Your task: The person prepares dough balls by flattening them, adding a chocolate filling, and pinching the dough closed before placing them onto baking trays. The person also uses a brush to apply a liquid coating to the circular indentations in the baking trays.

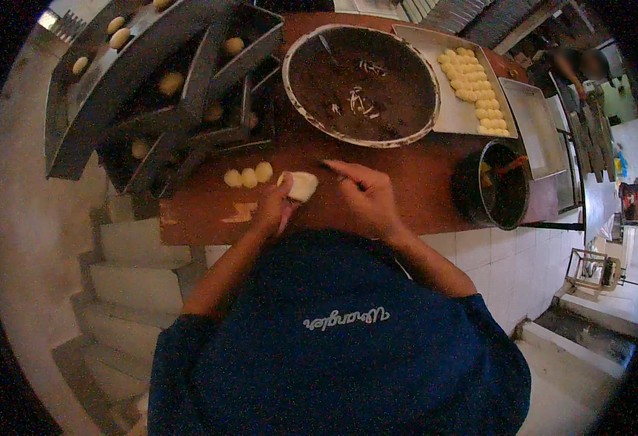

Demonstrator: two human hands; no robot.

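Note:
Near the middle of the brown table (435, 189), my left hand (275, 207) grips a flattened piece of pale dough (301, 185). Just to its right, my right hand (370, 196) is closed on a small dark tool (327, 166), its tip pointing toward the dough without clearly touching it. A short row of pale dough balls (248, 176) lies left of my left hand. Beyond both hands stands a large round basin (362, 83) of dark brown filling with a spoon in it. What exactly the tool is, I cannot make out.
Dark metal tins (210, 65) pile up at back left, some with dough pieces. A tray (424, 116) of several dough balls, another tray (529, 127) and a black bucket (500, 185) occupy the right. Steps (123, 291) descend at left. A co-worker (566, 73) appears far right.

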